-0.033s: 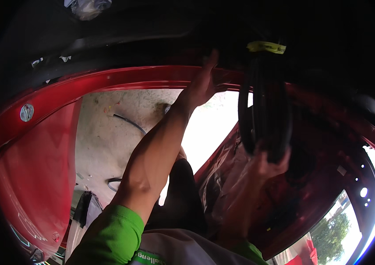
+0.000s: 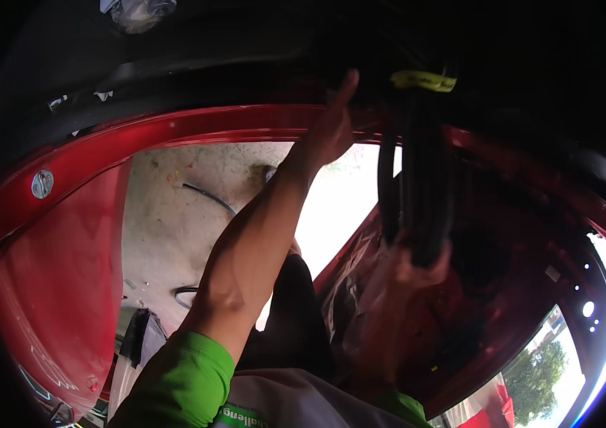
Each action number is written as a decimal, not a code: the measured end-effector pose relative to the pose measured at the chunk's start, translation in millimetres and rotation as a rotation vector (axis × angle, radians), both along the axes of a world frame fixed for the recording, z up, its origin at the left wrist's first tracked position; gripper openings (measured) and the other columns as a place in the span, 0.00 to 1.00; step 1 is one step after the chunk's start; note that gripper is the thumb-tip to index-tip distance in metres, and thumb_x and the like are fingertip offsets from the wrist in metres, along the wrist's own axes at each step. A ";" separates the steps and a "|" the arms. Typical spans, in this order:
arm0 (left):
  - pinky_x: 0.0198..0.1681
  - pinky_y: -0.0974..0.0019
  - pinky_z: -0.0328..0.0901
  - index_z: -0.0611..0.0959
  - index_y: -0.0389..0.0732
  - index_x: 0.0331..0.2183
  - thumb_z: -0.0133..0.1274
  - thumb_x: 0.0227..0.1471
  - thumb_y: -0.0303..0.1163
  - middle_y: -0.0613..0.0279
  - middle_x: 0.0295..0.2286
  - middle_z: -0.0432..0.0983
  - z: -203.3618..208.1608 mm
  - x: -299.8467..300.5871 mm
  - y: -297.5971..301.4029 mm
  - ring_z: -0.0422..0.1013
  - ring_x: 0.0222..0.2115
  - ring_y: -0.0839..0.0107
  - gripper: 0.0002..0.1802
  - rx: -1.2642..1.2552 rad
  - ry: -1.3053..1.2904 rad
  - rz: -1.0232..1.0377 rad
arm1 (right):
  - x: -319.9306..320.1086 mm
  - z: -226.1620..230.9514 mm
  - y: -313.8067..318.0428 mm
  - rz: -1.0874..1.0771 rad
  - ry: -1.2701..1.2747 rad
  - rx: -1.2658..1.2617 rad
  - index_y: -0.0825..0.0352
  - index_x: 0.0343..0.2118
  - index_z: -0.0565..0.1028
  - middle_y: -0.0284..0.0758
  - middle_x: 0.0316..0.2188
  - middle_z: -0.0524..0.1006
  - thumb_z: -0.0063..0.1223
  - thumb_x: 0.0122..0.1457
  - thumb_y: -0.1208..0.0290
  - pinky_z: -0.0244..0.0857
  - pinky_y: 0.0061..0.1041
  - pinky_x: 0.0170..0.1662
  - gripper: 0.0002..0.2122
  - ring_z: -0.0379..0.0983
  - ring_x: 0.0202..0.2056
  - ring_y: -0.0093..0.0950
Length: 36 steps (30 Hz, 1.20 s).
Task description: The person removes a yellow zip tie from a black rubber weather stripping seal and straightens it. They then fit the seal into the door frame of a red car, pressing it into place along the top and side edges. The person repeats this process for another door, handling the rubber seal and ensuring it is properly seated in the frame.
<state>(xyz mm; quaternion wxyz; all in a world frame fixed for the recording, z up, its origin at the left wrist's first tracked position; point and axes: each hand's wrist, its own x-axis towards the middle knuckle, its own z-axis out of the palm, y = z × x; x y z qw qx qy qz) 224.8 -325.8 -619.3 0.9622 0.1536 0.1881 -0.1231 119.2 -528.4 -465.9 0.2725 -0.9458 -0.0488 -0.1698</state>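
My right hand [image 2: 421, 267] is closed around the lower end of a looped black rubber strip [image 2: 417, 185]. The loops hang down in several strands, and a yellow tag [image 2: 424, 80] shows at their upper end. My left hand [image 2: 328, 135] is at the red door sill [image 2: 246, 121] of a car body, one digit stretched out toward the dark interior. Its other fingers are mostly lost in shadow, and nothing shows in its grasp.
A red car door [image 2: 67, 264] stands at the left, and a dark red door panel [image 2: 460, 314] with plastic film is at the right. On the concrete floor [image 2: 167, 214] lie thin black strips [image 2: 206, 194]. Clear plastic [image 2: 139, 14] shows inside the dark cabin.
My right hand and the looped rubber strip have shifted slightly to the left, with the yellow tag. My left hand stays at the sill.
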 end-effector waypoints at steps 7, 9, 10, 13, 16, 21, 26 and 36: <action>0.51 0.58 0.70 0.83 0.40 0.44 0.65 0.50 0.49 0.60 0.37 0.80 47.4 12.2 2.2 0.76 0.44 0.67 0.27 0.570 0.109 -0.176 | -126.5 -107.7 13.6 0.403 0.549 0.020 0.68 0.56 0.72 0.45 0.55 0.72 0.75 0.47 0.63 0.62 0.46 0.60 0.33 0.66 0.60 0.47; 0.49 0.57 0.68 0.85 0.35 0.40 0.65 0.42 0.40 0.59 0.33 0.82 56.7 -22.1 7.1 0.76 0.37 0.67 0.24 0.665 -0.008 -0.185 | -119.1 -83.8 30.6 0.486 0.693 -0.161 0.68 0.55 0.75 0.47 0.59 0.70 0.73 0.46 0.61 0.55 0.44 0.66 0.32 0.61 0.64 0.47; 0.50 0.58 0.68 0.84 0.34 0.41 0.65 0.39 0.38 0.58 0.33 0.81 63.9 -38.2 13.7 0.76 0.38 0.66 0.25 0.665 -0.051 -0.228 | -125.8 -91.3 22.1 0.461 0.676 -0.095 0.67 0.57 0.74 0.45 0.58 0.71 0.70 0.50 0.66 0.56 0.42 0.66 0.30 0.61 0.65 0.44; 0.50 0.60 0.68 0.83 0.34 0.45 0.65 0.32 0.34 0.56 0.34 0.81 103.0 -82.5 31.4 0.76 0.40 0.62 0.32 0.729 -0.091 -0.294 | -131.8 -94.7 5.4 -0.099 0.509 0.362 0.70 0.40 0.75 0.41 0.41 0.77 0.53 0.63 0.78 0.66 0.35 0.56 0.05 0.73 0.47 0.35; 0.52 0.61 0.67 0.83 0.36 0.45 0.60 0.30 0.29 0.57 0.36 0.81 133.6 -128.4 61.2 0.75 0.43 0.64 0.33 0.676 -0.123 -0.437 | -110.9 -73.7 1.7 -0.251 0.304 0.575 0.73 0.44 0.74 0.40 0.44 0.76 0.46 0.69 0.73 0.64 0.36 0.58 0.09 0.71 0.47 0.33; 0.56 0.63 0.66 0.80 0.35 0.47 0.56 0.34 0.27 0.58 0.38 0.81 201.8 -223.1 101.3 0.75 0.44 0.68 0.31 0.574 -0.152 -0.268 | -120.3 17.3 55.1 0.429 0.732 0.815 0.75 0.65 0.63 0.43 0.55 0.73 0.35 0.68 0.39 0.62 0.34 0.59 0.39 0.70 0.54 0.32; 0.50 0.67 0.67 0.78 0.34 0.46 0.58 0.48 0.30 0.61 0.37 0.79 274.3 -340.0 139.5 0.74 0.40 0.73 0.22 0.847 0.014 0.022 | -191.2 89.3 129.8 0.722 1.044 1.180 0.75 0.71 0.46 0.48 0.66 0.62 0.56 0.63 0.55 0.57 0.38 0.65 0.43 0.64 0.62 0.40; 0.36 0.74 0.64 0.79 0.41 0.34 0.67 0.56 0.36 0.75 0.28 0.73 384.8 -561.9 170.8 0.67 0.31 0.85 0.13 1.085 0.108 0.499 | -402.3 184.8 201.2 1.087 -0.093 0.286 0.67 0.60 0.72 0.44 0.47 0.71 0.70 0.47 0.77 0.66 0.36 0.41 0.33 0.70 0.37 0.34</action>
